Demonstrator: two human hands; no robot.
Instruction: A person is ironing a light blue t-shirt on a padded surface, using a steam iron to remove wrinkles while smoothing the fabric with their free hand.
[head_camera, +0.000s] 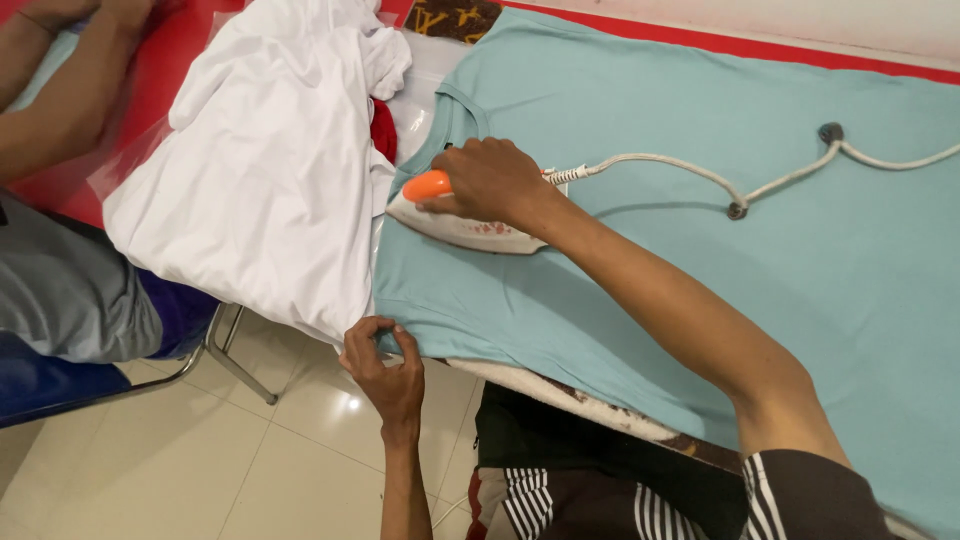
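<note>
The right hand (492, 180) has its grip wrapped tight around the orange handle of an electric iron (462, 226), whose pale soleplate lies flat on a light blue T-shirt (640, 130), just below the neckline near the shirt's left end. The left hand (385, 365) pinches the near hem of the same shirt between thumb and fingertips, at the edge of the counter (600, 408), where the fabric hangs over slightly.

A whitish cord (690, 170) runs from the back of the iron across the shirt, loops once, and leaves the view at the right. The shirt is spread flat over most of the counter. Just beside its left end lies a heap of white cloth (270, 160), draped over the counter's corner, with a bit of red fabric (384, 128) showing between the two. At the far left another person's arm (60, 90) rests by the heap, above a metal chair leg (235, 362) on the tiled floor (200, 450).
</note>
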